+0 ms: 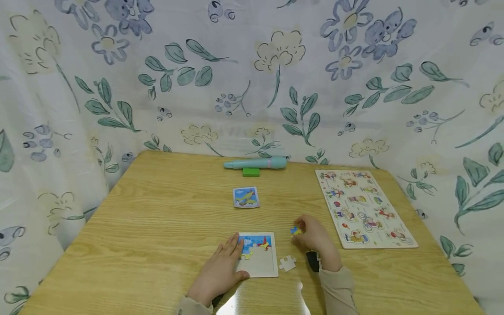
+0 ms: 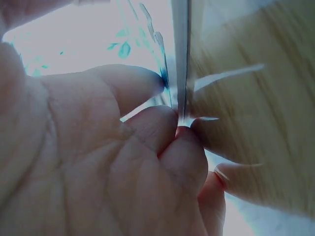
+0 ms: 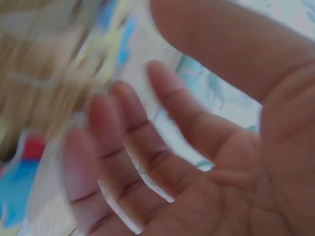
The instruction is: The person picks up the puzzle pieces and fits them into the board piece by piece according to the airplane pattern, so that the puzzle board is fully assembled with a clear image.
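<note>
A square jigsaw tray (image 1: 261, 270) holds blue sky pieces and a red-and-yellow shape along its top and left side. My left hand (image 1: 220, 267) rests along the tray's left edge, fingers extended; in the left wrist view its fingertips touch the tray's edge (image 2: 181, 54). To the right of the tray, my right hand (image 1: 314, 236) holds a blue-and-yellow puzzle piece (image 1: 294, 230) between thumb and fingertips. In the right wrist view the fingers (image 3: 135, 118) are spread from the thumb and blurred. A plain pale puzzle piece (image 1: 288, 263) lies between the tray and my right hand.
A picture card (image 1: 246, 197) of a yellow plane lies beyond the tray. Farther back, a teal pen-shaped object (image 1: 256, 163) sits at a green block (image 1: 251, 172). A board of small figures (image 1: 364, 208) lies at the right. A floral curtain (image 1: 252, 87) hangs behind the table.
</note>
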The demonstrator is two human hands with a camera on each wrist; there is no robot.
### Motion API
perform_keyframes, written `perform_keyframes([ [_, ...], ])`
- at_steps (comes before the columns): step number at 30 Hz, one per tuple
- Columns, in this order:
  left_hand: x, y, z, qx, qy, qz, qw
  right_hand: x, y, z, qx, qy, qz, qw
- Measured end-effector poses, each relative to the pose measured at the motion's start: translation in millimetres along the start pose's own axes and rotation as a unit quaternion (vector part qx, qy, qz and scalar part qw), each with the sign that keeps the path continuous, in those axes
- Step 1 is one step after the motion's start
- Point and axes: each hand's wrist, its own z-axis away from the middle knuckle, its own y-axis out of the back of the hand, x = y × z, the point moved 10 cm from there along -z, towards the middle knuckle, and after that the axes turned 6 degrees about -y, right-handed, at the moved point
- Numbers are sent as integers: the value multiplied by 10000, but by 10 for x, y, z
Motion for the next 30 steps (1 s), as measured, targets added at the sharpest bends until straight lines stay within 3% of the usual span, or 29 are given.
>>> perform_keyframes([
  [4, -5, 12, 7, 13, 6, 39, 10000, 79, 37, 2, 32, -147, 423, 9990],
  [9, -23, -2, -1, 23, 39, 160, 9999, 30, 25, -1, 62, -105, 515, 9986],
  [21, -11, -26, 10, -48, -71, 109, 9999, -2, -19, -43, 280, -27, -6, 9996],
  [30, 41, -5, 19, -113, -218, -235, 9994, -24, -85, -52, 69, -82, -407, 9991],
])
